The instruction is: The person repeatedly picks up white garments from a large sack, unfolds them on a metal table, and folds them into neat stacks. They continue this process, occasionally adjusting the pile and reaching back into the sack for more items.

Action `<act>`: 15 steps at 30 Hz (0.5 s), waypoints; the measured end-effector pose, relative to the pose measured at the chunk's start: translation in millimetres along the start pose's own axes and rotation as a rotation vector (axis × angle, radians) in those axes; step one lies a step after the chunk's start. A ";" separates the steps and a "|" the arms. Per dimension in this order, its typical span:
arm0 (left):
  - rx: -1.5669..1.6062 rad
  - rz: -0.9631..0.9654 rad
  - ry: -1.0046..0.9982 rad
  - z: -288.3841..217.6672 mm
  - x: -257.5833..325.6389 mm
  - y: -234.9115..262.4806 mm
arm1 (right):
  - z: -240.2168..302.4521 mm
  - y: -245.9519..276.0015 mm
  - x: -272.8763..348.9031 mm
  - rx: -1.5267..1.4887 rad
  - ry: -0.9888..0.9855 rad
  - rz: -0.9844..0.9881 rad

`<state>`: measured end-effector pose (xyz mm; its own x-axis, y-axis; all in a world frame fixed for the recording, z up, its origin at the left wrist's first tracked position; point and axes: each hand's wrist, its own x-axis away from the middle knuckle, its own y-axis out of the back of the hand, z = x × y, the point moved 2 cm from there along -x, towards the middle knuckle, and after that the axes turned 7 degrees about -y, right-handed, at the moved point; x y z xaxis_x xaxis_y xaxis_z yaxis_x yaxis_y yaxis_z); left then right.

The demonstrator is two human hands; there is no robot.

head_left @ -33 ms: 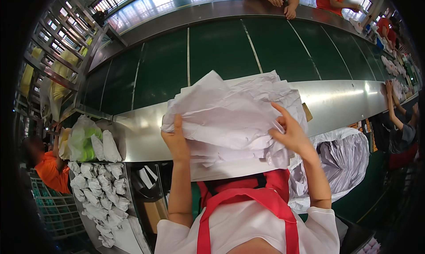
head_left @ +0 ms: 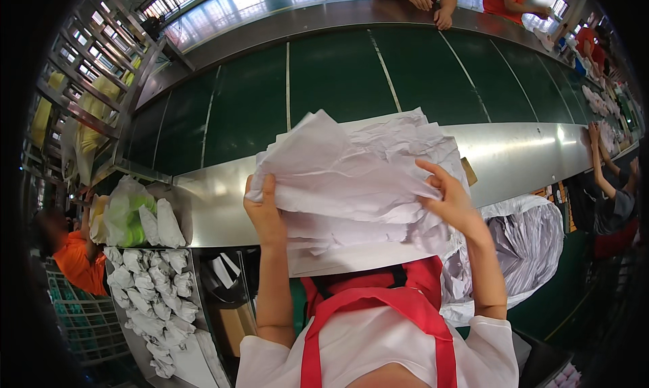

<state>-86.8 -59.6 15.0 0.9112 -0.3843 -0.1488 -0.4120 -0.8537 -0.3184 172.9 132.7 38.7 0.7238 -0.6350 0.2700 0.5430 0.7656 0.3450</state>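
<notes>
Crumpled white paper sheets point(head_left: 351, 161) lie in a thick, uneven stack in front of me, and the top one is partly lifted. My left hand point(head_left: 266, 209) grips the top sheet's left edge, its thumb on the upper face and its other fingers underneath. At the right side of the same sheet, my right hand point(head_left: 449, 197) has thumb and curled fingers at the paper, while the index finger points out over it. Some of the right fingertips are hidden by paper folds. Beneath the stack sits a flat white board or sheet point(head_left: 331, 265).
A steel ledge point(head_left: 216, 192) edges the green conveyor belt point(head_left: 324, 77). To the left are a bin of crumpled white paper bundles point(head_left: 152, 286) and a clear plastic bag point(head_left: 128, 215). An open white sack point(head_left: 520, 246) stands at right. Co-workers are around the belt.
The top sheet's raised far corner has shifted slightly left and lower. My right hand has moved a little to the right; my left hand has barely moved.
</notes>
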 end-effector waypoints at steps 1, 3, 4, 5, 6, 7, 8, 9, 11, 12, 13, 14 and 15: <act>0.041 -0.007 0.109 2.1 -1.2 5.8 | 0.8 7.3 -1.6 -0.089 0.007 0.048; 0.087 0.058 0.089 -1.4 -4.9 9.1 | 13.7 17.9 -0.3 -0.158 -0.037 0.165; 0.110 0.091 0.078 -4.9 -5.6 6.4 | 17.2 22.6 -1.3 -0.193 -0.058 0.224; 0.165 0.098 0.037 -11.0 -3.2 2.4 | 12.7 28.5 -5.6 -0.193 -0.062 0.297; 0.229 0.143 0.052 -17.4 -2.6 0.2 | 8.7 29.0 -9.3 -0.274 -0.119 0.298; 0.293 0.186 0.066 -23.0 -1.6 1.9 | 4.1 28.8 -12.4 -0.354 -0.176 0.299; 0.356 0.229 0.081 -26.5 -0.6 6.7 | 0.5 28.6 -14.0 -0.435 -0.233 0.299; 0.383 0.230 0.101 -20.3 -0.9 26.8 | 1.3 24.5 -14.2 -0.493 -0.212 0.322; 0.506 0.562 0.013 -27.1 3.2 33.4 | -0.4 13.3 -11.1 -0.612 -0.168 0.349; 0.397 0.618 -0.041 -41.6 9.6 27.6 | 4.1 8.8 -8.2 -0.651 -0.167 0.406; 0.029 0.595 -0.157 -50.6 12.0 26.4 | 12.9 7.0 -2.3 -0.690 -0.168 0.454; -0.339 0.560 -0.271 -57.3 12.9 25.0 | 17.3 6.0 1.2 -0.728 -0.168 0.501; -0.491 0.524 -0.283 -60.7 12.8 21.6 | 4.1 10.5 -0.7 -0.661 -0.197 0.575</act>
<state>-83.8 -104.3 63.0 0.5343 -0.7336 -0.4199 -0.6801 -0.6681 0.3019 176.3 140.7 45.8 0.9064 -0.0943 0.4117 0.2972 0.8350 -0.4630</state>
